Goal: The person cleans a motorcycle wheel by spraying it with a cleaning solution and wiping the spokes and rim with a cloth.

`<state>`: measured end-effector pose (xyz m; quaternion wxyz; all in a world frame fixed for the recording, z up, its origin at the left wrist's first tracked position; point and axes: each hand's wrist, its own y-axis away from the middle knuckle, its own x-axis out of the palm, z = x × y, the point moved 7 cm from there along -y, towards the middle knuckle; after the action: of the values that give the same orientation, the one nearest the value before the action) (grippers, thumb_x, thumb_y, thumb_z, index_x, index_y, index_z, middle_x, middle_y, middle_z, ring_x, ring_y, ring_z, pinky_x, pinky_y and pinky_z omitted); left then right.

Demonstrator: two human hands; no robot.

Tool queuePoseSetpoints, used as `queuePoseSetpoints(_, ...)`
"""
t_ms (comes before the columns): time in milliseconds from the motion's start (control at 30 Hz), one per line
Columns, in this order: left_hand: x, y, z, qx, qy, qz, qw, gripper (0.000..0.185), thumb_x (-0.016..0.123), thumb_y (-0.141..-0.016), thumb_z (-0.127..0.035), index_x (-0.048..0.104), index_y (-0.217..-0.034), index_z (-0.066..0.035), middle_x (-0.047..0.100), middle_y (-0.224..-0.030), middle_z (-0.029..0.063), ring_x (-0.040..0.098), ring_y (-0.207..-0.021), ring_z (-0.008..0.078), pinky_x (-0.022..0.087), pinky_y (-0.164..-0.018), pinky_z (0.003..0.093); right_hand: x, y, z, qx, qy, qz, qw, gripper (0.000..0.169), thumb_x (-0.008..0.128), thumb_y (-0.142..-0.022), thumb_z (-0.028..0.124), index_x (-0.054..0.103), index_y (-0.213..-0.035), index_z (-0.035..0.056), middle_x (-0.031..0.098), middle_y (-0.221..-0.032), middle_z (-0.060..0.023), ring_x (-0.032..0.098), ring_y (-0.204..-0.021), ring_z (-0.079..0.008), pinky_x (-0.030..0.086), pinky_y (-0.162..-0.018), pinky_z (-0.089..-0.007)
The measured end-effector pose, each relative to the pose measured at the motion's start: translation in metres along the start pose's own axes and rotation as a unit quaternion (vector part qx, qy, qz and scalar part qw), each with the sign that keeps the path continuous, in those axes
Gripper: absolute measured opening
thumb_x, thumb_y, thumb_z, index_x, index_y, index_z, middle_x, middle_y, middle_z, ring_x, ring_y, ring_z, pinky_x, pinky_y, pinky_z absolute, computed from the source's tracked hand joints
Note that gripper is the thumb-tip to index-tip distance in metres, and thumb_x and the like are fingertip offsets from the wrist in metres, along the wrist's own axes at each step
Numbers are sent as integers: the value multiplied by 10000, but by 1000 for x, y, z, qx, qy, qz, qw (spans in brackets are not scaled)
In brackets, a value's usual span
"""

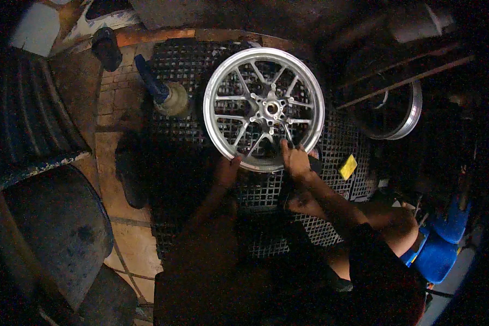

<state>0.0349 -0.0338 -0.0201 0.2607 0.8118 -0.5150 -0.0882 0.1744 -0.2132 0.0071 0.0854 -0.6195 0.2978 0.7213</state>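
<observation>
A silver alloy motorcycle wheel (263, 51), with forked spokes and a bare hub (272, 109), is before me above a dark grid mat. My left hand (229, 169) grips the near left part of its rim, in deep shadow. At the near right, my right hand (297, 161) is closed over the rim, with a finger pointing toward a spoke. Something dark shows beside the right hand, too dim to name. No tyre is on the wheel.
A tool with a blue body (153, 81) and pale round head lies left of the wheel. A yellow sponge-like block (348, 167) lies to the right. Another wheel rim (411, 112) rests farther right, near a long thin bar (407, 82). A corrugated panel (36, 114) stands at left.
</observation>
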Motion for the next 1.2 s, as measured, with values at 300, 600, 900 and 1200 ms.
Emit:
queuePoseSetpoints(300,-22,-7,13,84,-97,-78,989,400,535,-899,-343,534,-1090,8,628,-915,175,621,-883,308,464,-745,418,-50,17,15,-74,108,-48,990,490,449,-831,113,432,-1321,135,630,-682,-154,637,-619,-306,499,-735,-484)
queuePoseSetpoints(600,-25,-3,-1,-2,-40,-22,999,398,532,-905,-352,508,-1077,6,617,-884,133,619,-684,240,499,-586,362,-18,19,-69,-36,44,-5,998,433,445,-893,199,424,-1325,197,629,-716,-161,637,-680,-334,519,-634,-471)
queuePoseSetpoints(900,-34,-4,-19,49,-51,-33,997,431,504,-914,-368,445,-1114,9,603,-882,140,625,-541,201,507,-410,302,-16,10,-89,-84,-17,-1,996,196,504,-830,235,600,-857,65,582,-663,-143,587,-604,-351,503,-582,-441)
queuePoseSetpoints(1200,-29,-5,-28,19,-96,-6,995,425,490,-920,-376,433,-1108,1,606,-855,128,609,-497,197,484,-397,304,14,24,-109,-178,-74,-18,981,205,484,-808,197,646,-872,89,632,-788,-133,611,-713,-326,506,-672,-415)
